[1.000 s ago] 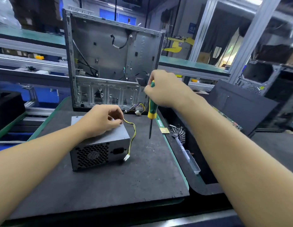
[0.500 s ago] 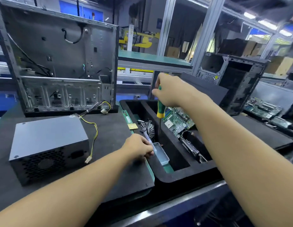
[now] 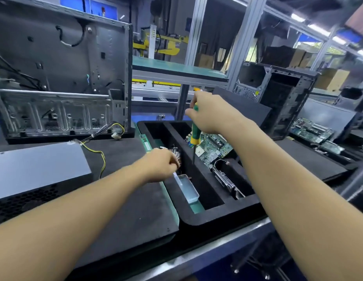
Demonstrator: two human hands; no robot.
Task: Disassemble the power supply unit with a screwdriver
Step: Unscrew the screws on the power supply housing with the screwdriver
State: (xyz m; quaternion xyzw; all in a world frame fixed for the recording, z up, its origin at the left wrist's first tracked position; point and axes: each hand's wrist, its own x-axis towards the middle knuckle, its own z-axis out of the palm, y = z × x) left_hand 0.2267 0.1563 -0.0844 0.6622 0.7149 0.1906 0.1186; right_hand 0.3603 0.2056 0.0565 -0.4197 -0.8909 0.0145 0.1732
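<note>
Left hand [image 3: 162, 165] is over the near-left slot of the foam tray [image 3: 217, 219]. Under its fingers I see a clear box [image 3: 186, 187], behind them a finned heatsink [image 3: 176, 154]: tight going down. Just right, the foam divider [image 3: 207, 187] rises, and the screwdriver [image 3: 195, 134] in my right hand [image 3: 209, 112] hangs tip-down over it. Left of the left hand, the black mat [image 3: 123, 151] lies open up to the power supply unit [image 3: 38, 169] and its yellow cable [image 3: 102, 159]. Beyond, the open case [image 3: 60, 78] walls the back.
</note>
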